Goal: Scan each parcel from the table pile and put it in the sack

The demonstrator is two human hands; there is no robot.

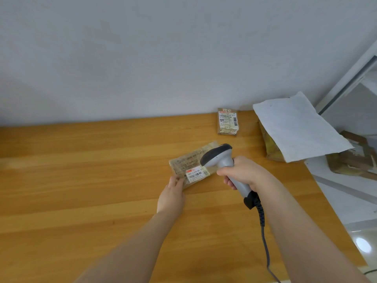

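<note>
A flat brown parcel (188,164) with a white barcode label lies on the wooden table (81,180). My left hand (171,196) holds its near left corner. My right hand (244,173) grips the handle of a grey barcode scanner (219,157), whose dark head hangs just over the parcel's label. A second, smaller labelled parcel (227,121) lies farther back near the wall. At the table's right end sits a brownish sack or bag (272,146), partly covered by a white sheet (295,127).
The scanner's coiled cable (263,227) runs down toward the table's near edge. Right of the table, lower down, lie brown cardboard pieces (353,158) on a pale floor. A white wall stands right behind the table.
</note>
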